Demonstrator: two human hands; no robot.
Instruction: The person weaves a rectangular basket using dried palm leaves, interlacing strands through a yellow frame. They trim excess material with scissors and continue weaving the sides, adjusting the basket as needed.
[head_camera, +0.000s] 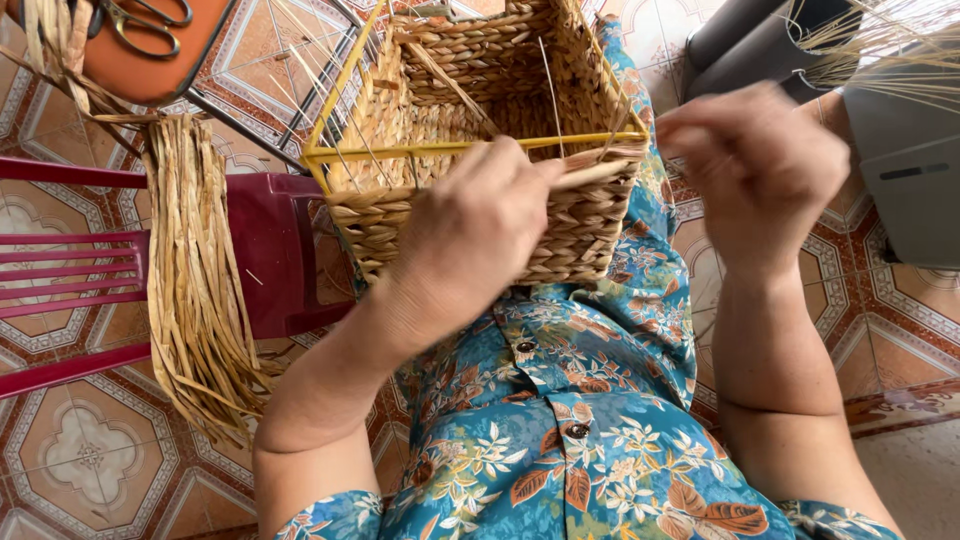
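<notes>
Patterned floor tiles (90, 455) in orange, cream and teal fill the background, seen from above. Woven basket (480, 150), rectangular, braided straw on a yellow wire frame (470, 148), sits on the person's lap against a blue floral shirt (590, 420). Left hand (470, 235) rests on the basket's near rim, fingers curled together, pinching a flat straw strand (595, 175) that runs right along the rim. Right hand (755, 165) is raised just right of the basket, slightly blurred; fingers bunched together, thumb side toward the basket corner, cannot tell if it grips the strand end. Loose straw bundle (195, 290) hangs over a dark red plastic chair (130, 270) on the left. Scissors (140, 20) lie on an orange seat (160, 60) top left. More dry straw (890, 50) pokes in top right above a grey box-like thing (910, 170). Thin wire uprights stick up inside the basket.
</notes>
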